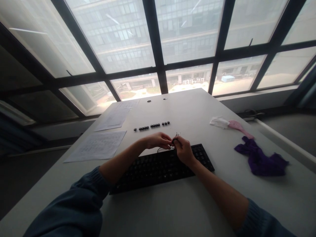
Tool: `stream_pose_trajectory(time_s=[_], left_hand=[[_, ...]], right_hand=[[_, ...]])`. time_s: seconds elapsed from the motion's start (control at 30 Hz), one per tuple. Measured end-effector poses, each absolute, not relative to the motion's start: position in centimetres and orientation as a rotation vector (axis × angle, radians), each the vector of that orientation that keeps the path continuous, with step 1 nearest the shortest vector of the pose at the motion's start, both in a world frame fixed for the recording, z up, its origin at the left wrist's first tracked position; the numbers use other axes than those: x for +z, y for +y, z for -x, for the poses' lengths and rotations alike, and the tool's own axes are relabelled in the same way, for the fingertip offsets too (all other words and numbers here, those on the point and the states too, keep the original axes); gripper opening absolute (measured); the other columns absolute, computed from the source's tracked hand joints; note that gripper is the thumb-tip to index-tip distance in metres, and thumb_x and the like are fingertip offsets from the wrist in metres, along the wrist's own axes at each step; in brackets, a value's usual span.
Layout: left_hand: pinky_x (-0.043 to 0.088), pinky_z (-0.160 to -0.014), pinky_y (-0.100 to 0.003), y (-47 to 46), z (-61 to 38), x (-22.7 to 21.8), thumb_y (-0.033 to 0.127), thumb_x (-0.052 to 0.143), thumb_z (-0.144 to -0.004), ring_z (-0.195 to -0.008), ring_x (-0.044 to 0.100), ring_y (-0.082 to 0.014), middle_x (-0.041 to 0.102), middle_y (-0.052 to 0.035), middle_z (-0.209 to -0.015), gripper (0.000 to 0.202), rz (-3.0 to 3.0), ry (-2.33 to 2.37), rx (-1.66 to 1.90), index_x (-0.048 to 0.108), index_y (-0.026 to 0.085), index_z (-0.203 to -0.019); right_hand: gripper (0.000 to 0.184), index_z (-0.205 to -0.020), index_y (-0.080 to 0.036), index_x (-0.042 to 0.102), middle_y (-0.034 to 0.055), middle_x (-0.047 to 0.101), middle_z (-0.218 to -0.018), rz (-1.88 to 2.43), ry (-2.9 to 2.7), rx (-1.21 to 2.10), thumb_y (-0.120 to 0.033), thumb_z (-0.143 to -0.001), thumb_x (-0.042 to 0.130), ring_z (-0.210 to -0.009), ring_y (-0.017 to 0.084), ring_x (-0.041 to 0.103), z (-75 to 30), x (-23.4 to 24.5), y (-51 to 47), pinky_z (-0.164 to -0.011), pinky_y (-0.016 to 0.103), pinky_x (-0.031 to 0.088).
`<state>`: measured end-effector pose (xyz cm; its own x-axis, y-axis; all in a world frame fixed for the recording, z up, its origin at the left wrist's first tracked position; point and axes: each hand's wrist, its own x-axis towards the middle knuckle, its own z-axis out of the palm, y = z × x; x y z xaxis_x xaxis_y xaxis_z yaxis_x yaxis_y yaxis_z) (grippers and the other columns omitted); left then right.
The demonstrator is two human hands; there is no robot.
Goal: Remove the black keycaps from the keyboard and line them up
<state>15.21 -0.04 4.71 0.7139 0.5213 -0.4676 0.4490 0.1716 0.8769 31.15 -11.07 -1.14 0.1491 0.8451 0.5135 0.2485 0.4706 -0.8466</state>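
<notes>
Above the back edge of a black keyboard [158,168], my two hands meet. My right hand [184,151] is closed on a small keycap puller [177,135], whose thin wire prongs stick up past the fingers. From the left, my left hand [159,141] reaches in with its fingertips pinched together against the dark part by the puller; what they grip is too small to make out. Several black keycaps [155,125] stand in a broken row on the table beyond the keyboard. A thin cable [161,149] curves out behind the keyboard.
Printed sheets [96,146] lie on the left of the white table [153,210]. To the right are a pink brush-like item [238,125], a white crumpled piece [219,122] and a purple cloth [263,159]. Large windows [187,29] rise behind the table.
</notes>
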Motion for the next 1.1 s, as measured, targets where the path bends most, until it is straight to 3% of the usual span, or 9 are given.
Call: stream_pose_trajectory(time_s=[0.17,0.33,0.43,0.63,0.87,1.1], left_hand=[[0.057,-0.083,-0.034,3.4,-17.0,4.6,0.031,0.081,-0.070,-0.080,0.071,-0.0193,0.075,-0.0097,-0.084,0.031,-1.740,1.034,0.447,0.076,0.010,-0.093],[0.055,-0.078,-0.029,8.9,-20.5,4.0,0.023,0.068,-0.081,-0.080,0.070,-0.0179,0.076,-0.0078,-0.090,0.024,-2.327,1.262,0.692,0.076,0.015,-0.101],[0.052,-0.088,-0.031,11.4,-22.3,3.2,0.021,0.067,-0.080,-0.088,0.068,-0.0195,0.076,-0.0066,-0.096,0.027,-2.440,1.277,0.673,0.075,0.018,-0.106],[0.034,-0.106,-0.047,13.7,-23.4,0.9,0.024,0.066,-0.078,-0.108,0.063,-0.0266,0.076,-0.0033,-0.097,0.032,-2.571,1.288,0.541,0.072,0.025,-0.110],[0.030,-0.106,-0.047,14.3,-22.4,-0.4,0.027,0.067,-0.074,-0.111,0.060,-0.0272,0.076,-0.0025,-0.100,0.047,-2.620,1.273,0.439,0.067,0.027,-0.121],[0.039,-0.098,-0.043,15.2,-22.1,-0.7,0.034,0.067,-0.073,-0.101,0.064,-0.0257,0.075,-0.0019,-0.106,0.029,-2.558,1.314,0.366,0.076,0.028,-0.100]], right_hand=[[0.020,-0.084,-0.019,0.060,0.0031,0.065,-0.074,1.044,-1.377,0.600,-0.027,-0.096,0.046,-0.068,0.017,0.061,-31.1,-1.4,-10.8,-0.065,0.026,0.047],[0.021,-0.082,-0.020,0.060,0.0037,0.065,-0.076,1.030,-1.352,0.619,-0.028,-0.096,0.047,-0.070,0.017,0.063,-31.0,-1.6,-10.7,-0.065,0.026,0.048],[0.020,-0.083,-0.020,0.060,0.0036,0.065,-0.076,1.028,-1.358,0.624,-0.028,-0.096,0.047,-0.070,0.017,0.063,-31.0,-1.5,-10.7,-0.065,0.026,0.048],[0.020,-0.084,-0.020,0.060,0.0037,0.065,-0.078,1.027,-1.360,0.634,-0.028,-0.097,0.046,-0.072,0.017,0.064,-31.0,-1.5,-10.7,-0.068,0.027,0.050],[0.019,-0.083,-0.020,0.060,0.0035,0.065,-0.077,1.025,-1.378,0.628,-0.026,-0.096,0.047,-0.072,0.017,0.064,-31.0,-1.4,-10.6,-0.068,0.027,0.049],[0.019,-0.083,-0.020,0.059,0.0029,0.065,-0.075,1.018,-1.381,0.633,-0.026,-0.096,0.047,-0.071,0.017,0.064,-31.0,-1.3,-10.7,-0.068,0.027,0.048]])
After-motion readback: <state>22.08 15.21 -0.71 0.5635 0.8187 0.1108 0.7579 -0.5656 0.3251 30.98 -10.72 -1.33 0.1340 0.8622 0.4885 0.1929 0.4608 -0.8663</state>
